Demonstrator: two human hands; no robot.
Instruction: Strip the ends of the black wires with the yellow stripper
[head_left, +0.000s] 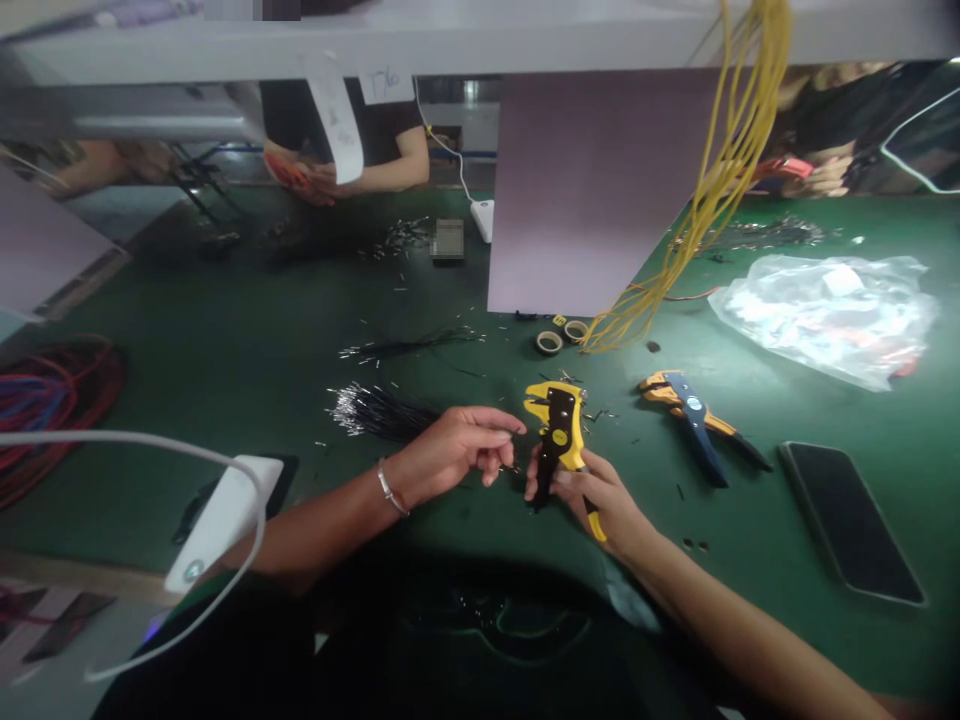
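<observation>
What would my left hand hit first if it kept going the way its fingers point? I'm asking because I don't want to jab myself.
Likely the yellow wire stripper held in your right hand; your left hand points rightward at it.

A second wire stripper (694, 420) lies beside a dark phone (851, 520), with a crumpled plastic bag (825, 312) behind.

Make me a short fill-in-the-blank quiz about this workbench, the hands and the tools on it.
1. The right hand grips a wire stripper coloured black and ____.
2. The left hand wears a ____ at its wrist.
3. The dark phone lies flat on the ____ mat.
4. The second stripper lies to the ____ of the held one.

Missing words: yellow; bracelet; green; right
</observation>
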